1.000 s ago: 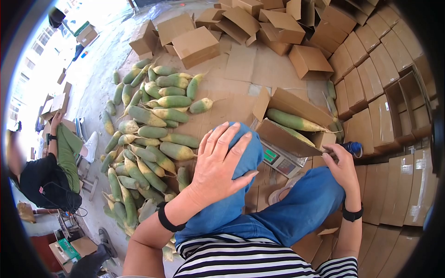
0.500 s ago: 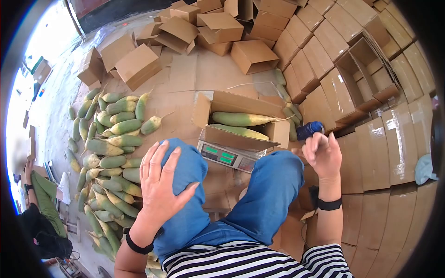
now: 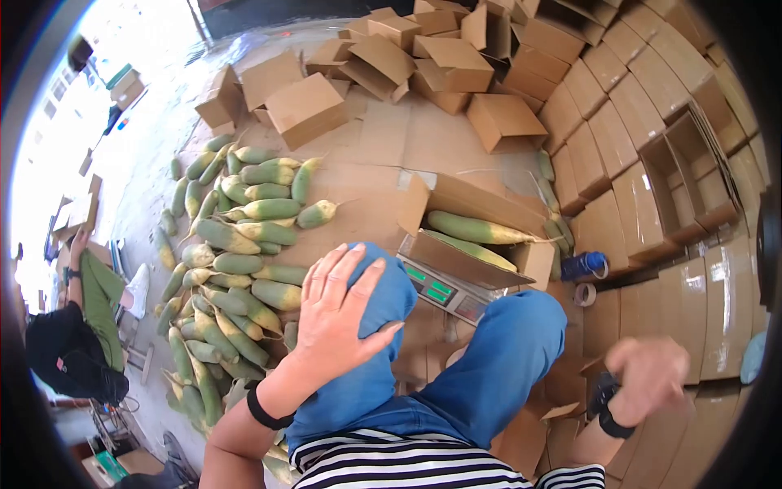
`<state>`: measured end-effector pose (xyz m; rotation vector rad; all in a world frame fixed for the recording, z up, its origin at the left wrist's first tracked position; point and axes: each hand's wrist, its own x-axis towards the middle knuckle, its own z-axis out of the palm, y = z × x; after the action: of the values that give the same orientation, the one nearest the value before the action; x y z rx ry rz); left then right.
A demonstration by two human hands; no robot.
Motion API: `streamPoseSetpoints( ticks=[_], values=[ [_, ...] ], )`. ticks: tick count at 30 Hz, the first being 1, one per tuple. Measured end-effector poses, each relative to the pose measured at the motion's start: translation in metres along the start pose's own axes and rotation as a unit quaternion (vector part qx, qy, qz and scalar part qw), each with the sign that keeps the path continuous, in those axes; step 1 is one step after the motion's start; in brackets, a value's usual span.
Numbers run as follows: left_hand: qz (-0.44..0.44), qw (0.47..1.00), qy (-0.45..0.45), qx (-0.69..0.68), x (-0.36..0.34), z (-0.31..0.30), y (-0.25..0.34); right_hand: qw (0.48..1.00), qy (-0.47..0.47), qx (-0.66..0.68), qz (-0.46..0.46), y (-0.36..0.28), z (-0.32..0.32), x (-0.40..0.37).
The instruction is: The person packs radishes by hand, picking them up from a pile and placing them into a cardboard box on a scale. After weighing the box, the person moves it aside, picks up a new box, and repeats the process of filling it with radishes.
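The concrete floor (image 3: 155, 138) is spread with flattened cardboard sheets (image 3: 423, 138). A heap of green radishes (image 3: 236, 244) lies on the left, loose empty boxes (image 3: 305, 106) beyond it. A scale (image 3: 444, 292) sits in the middle, a blue bottle (image 3: 583, 265) and tape roll (image 3: 584, 294) just beside stacked cartons (image 3: 643, 204) on the right
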<state>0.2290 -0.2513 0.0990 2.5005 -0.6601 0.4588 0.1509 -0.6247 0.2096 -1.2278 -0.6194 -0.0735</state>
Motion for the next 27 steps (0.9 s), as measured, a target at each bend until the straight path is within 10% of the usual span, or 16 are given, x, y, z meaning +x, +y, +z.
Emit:
streamPoseSetpoints(
  ticks=[1, 4, 22, 24, 27],
  values=[
    [-0.003, 1.000, -0.002, -0.002, 0.000, 0.000, 0.000, 1.000, -0.009, 0.005, -0.002, -0.022, 0.016, 0.018],
    [-0.003, 1.000, 0.000, -0.008, 0.000, 0.000, 0.003, 0.856, -0.470, 0.055, -0.209, -0.052, 0.043, 0.077],
    [-0.013, 0.993, 0.012, -0.115, 0.014, -0.019, 0.000, 0.899, -0.384, 0.106, -0.181, -0.070, 0.046, 0.036],
    [-0.094, 0.855, 0.056, -0.508, 0.021, -0.025, -0.005, 0.906, -0.371, 0.099, -0.180, -0.070, 0.043, 0.032],
    [-0.151, 0.664, 0.044, -0.731, 0.028, -0.038, 0.004, 0.913, -0.353, 0.089, -0.183, -0.068, 0.037, 0.029]
  ],
)
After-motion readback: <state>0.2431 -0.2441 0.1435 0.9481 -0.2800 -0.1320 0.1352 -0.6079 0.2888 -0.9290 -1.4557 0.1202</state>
